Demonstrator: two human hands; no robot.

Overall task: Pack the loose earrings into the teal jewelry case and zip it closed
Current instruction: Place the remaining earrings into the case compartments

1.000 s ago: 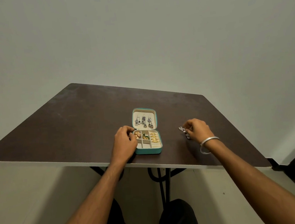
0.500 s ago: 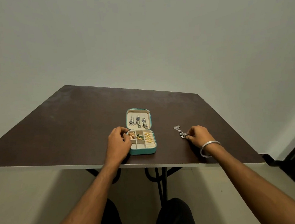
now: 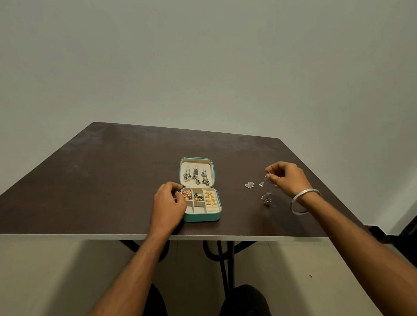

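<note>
Right hand [image 3: 288, 177] pinches a silver earring [image 3: 262, 183] aloft at 3 o'clock of the open teal jewelry case [image 3: 202, 216]; a loose pinch could drop it. Left hand [image 3: 168, 204], fingers curled, steadies the case's left edge. Lid holds three dangling earrings; tray holds gold pieces. Two earrings lie loose on the table [image 3: 103, 179].

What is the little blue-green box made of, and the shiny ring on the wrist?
The teal jewelry case looks like smooth faux leather outside, with a matte sheen; its cream lining looks like soft velvet or felt, though that is hard to confirm from here. The bangle on the right hand's wrist looks like silvery metal, since it catches bright light along its edge.
</note>
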